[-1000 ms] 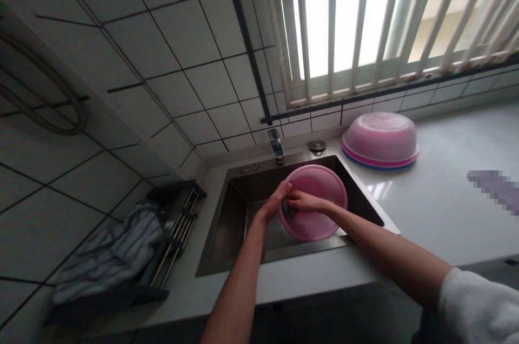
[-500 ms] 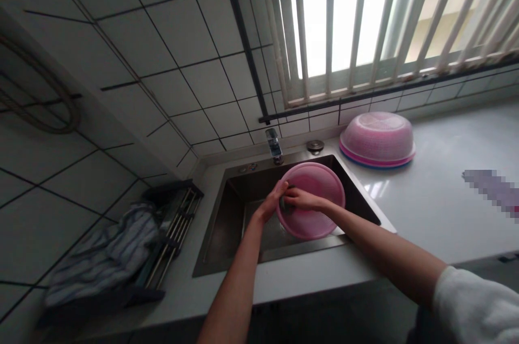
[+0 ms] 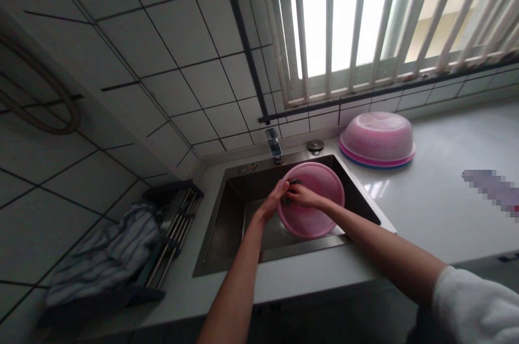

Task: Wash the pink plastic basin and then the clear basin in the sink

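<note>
A round pink plastic basket (image 3: 320, 219) with fine mesh-like walls is held tilted over the steel sink (image 3: 219, 236). My left hand (image 3: 274, 200) grips its left rim, thumb on the inner side. Inside the basket, near that same rim, my right hand (image 3: 302, 196) is closed on a dark greenish scouring pad (image 3: 294, 182) and presses it against the inner wall. Most of the pad is hidden under the fingers.
Behind the sink stands a faucet (image 3: 273, 144), with a metal drain plug (image 3: 315, 145) beside it. Upturned pink baskets (image 3: 377, 138) are stacked on the right counter. To the left, a striped cloth (image 3: 117, 252) lies over a dark rack (image 3: 174, 236).
My right hand has shifted slightly along the inside of the basket, and the pad now shows above the fingers. The left hand keeps its hold on the rim.
</note>
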Tool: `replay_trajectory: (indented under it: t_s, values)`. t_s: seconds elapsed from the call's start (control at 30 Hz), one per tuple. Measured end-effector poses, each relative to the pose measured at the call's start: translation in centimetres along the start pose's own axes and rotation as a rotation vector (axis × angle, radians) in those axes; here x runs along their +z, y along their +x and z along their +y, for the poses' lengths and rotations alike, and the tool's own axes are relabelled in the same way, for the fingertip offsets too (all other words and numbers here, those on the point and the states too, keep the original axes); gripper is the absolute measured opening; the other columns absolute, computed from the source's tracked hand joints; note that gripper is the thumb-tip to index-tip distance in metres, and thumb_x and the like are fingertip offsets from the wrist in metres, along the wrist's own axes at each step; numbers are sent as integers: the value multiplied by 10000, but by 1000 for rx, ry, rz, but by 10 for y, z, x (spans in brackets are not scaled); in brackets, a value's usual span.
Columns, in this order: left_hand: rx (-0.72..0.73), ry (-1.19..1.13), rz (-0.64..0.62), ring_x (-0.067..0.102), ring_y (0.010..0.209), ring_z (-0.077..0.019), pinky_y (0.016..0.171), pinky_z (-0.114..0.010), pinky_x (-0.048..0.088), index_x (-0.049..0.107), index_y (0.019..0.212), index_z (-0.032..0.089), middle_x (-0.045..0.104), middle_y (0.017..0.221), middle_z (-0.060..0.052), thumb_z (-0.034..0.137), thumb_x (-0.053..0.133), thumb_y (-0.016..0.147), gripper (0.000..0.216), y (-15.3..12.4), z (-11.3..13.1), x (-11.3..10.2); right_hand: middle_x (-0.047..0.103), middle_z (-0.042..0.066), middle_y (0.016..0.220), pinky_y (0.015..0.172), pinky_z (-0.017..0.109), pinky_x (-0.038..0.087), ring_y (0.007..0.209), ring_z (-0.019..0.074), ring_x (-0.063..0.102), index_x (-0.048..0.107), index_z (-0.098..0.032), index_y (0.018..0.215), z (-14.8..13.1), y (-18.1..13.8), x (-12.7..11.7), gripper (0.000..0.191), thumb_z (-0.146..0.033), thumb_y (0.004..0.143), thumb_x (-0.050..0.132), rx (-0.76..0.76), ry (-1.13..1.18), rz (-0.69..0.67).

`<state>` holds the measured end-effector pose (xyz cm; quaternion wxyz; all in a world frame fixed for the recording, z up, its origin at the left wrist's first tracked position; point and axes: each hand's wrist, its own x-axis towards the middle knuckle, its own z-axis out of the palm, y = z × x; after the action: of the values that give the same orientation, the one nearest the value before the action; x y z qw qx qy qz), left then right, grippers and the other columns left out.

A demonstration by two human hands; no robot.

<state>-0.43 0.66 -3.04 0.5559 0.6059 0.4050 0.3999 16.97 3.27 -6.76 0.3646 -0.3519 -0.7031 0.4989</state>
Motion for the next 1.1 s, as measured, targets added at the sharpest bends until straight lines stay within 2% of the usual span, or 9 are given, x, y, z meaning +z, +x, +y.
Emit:
replay_trajectory:
  t_s: [0.13, 0.3, 0.37, 0.63, 0.7, 0.87, 0.93, 1.0, 1.1]
  values:
    - [-36, -7, 16, 500, 1510, -372, 1327, -518, 272, 682, 1455, 196, 657, 1534, -125, 751, 711, 902, 783, 2, -4, -2, 654, 30, 700, 524, 238, 405, 575, 139, 540, 656, -176, 802, 2, -5, 12, 146, -281, 903, 657, 84, 11, -195]
    - [-23, -75, -9, 464, 1549, -361, 1322, -505, 294, 631, 1517, 217, 611, 1594, -119, 723, 714, 921, 786, 4, -5, -1, 681, 53, 802, 563, 234, 418, 688, 159, 586, 660, -176, 880, 0, 6, -11, 206, -351, 965, 592, 23, 11, 284]
    - [-22, -70, -13, 462, 1551, -362, 1321, -512, 294, 623, 1524, 210, 619, 1583, -129, 731, 704, 924, 798, 3, -5, -1, 685, 55, 817, 576, 237, 428, 702, 163, 588, 660, -175, 885, -3, 7, -17, 213, -352, 964, 571, 14, 13, 330]
    - [-78, -28, 51, 468, 1547, -387, 1328, -538, 269, 706, 1437, 211, 650, 1550, -132, 795, 717, 864, 818, 2, -7, -6, 659, 24, 706, 569, 243, 430, 620, 142, 543, 645, -176, 762, -12, -7, 9, 223, -343, 908, 669, -28, 37, -226]
    - [-75, -54, 45, 460, 1554, -394, 1326, -539, 278, 705, 1441, 208, 628, 1576, -133, 796, 731, 851, 833, 4, -8, -5, 657, 27, 707, 559, 243, 419, 622, 145, 545, 641, -176, 778, -14, -5, 5, 255, -389, 917, 662, -26, 71, -135]
    - [-46, -133, -15, 446, 1571, -380, 1330, -535, 285, 637, 1528, 221, 596, 1612, -121, 761, 706, 904, 828, 7, -5, 3, 672, 52, 808, 598, 265, 456, 687, 171, 582, 635, -174, 878, -20, 2, -23, 300, -464, 928, 576, -17, 154, 381]
    - [-39, -144, -27, 438, 1579, -376, 1331, -531, 286, 631, 1535, 227, 577, 1630, -119, 755, 706, 909, 822, 7, -4, 5, 676, 54, 835, 619, 272, 466, 706, 175, 585, 637, -177, 905, -22, 2, -26, 288, -455, 925, 565, -10, 156, 448]
    - [-42, -137, -16, 434, 1580, -382, 1331, -529, 287, 642, 1521, 218, 573, 1633, -125, 766, 717, 893, 837, 6, -5, 4, 674, 50, 832, 628, 269, 466, 711, 171, 580, 646, -176, 904, -23, -1, -20, 286, -455, 925, 586, -16, 151, 331]
    - [-92, -112, 26, 477, 1545, -403, 1315, -550, 310, 668, 1486, 193, 649, 1550, -148, 803, 719, 861, 874, 3, -6, 0, 657, 38, 787, 601, 261, 445, 671, 153, 551, 655, -170, 842, -23, -7, -3, 289, -449, 917, 652, -3, 130, -15]
